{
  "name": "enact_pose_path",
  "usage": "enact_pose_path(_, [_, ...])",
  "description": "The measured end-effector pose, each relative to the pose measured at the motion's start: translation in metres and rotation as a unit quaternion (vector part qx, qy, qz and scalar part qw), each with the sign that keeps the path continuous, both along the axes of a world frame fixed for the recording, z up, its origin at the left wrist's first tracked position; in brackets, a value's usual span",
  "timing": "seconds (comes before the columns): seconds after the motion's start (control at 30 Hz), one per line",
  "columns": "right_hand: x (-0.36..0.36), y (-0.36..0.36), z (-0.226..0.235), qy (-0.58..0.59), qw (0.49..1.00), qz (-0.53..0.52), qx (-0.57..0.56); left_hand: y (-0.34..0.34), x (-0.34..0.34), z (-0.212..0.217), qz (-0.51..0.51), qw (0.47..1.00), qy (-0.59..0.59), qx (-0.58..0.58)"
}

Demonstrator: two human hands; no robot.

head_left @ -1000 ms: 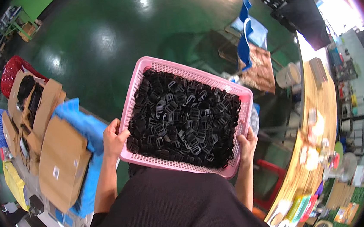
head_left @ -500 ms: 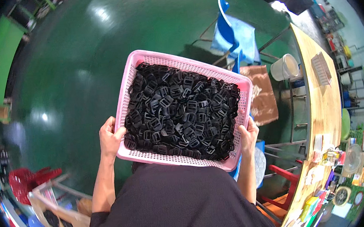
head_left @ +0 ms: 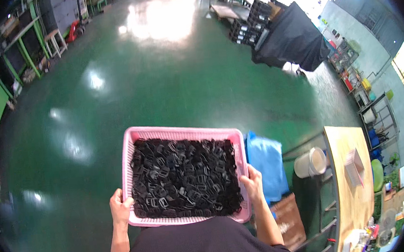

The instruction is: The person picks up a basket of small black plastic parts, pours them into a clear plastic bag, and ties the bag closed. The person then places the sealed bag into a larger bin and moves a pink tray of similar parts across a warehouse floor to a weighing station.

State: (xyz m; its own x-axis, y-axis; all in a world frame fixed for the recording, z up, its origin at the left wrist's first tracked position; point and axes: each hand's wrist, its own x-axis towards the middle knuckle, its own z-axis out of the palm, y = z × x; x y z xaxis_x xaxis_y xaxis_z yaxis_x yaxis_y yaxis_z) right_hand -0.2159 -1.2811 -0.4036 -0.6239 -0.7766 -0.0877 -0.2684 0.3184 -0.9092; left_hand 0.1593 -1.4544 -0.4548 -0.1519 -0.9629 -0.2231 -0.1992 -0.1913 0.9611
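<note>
A pink plastic basket [head_left: 181, 128] with perforated sides is held in front of my body. Many small black plastic buckles [head_left: 182, 178] fill it in a loose heap. My left hand [head_left: 120, 207] grips the basket's left edge near its lower corner, thumb over the rim. On the opposite side, my right hand [head_left: 252, 183] is closed round the right rim, also with its thumb on top. The fingers beneath the basket are hidden on both sides.
At the right stands a wooden table [head_left: 349, 185] with a small basket [head_left: 354, 168] on it. Beside it are a white bucket [head_left: 310, 162] and a blue-covered seat [head_left: 266, 168]. Farther off, a black-covered stack [head_left: 295, 38] rises from the green floor [head_left: 160, 91]. Green metal frames [head_left: 28, 57] line the left.
My view has lifted and shows more of the floor ahead. The basket sits lower in view and more level. The blue chair and table have shifted downward. Both hands keep their hold.
</note>
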Motion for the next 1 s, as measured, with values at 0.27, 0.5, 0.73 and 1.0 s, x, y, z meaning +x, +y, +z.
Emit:
enact_pose_path(0.27, [-0.001,-0.05,-0.032,-0.093,0.981,-0.157,-0.073,-0.164,-0.059,0.001,-0.183,0.983,0.007,0.021])
enact_pose_path(0.5, [-0.024,-0.102,-0.021,-0.036,0.965,-0.25,-0.072,-0.248,-0.139,-0.017,-0.235,0.972,0.016,0.024])
enact_pose_path(0.73, [-0.116,-0.194,-0.033,-0.119,0.975,-0.156,-0.1,-0.293,-0.17,-0.017,-0.154,0.988,-0.005,0.024])
enact_pose_path(1.0, [-0.175,-0.273,-0.051,-0.12,0.967,-0.181,-0.133,-0.386,-0.247,-0.027,-0.178,0.971,-0.119,-0.108])
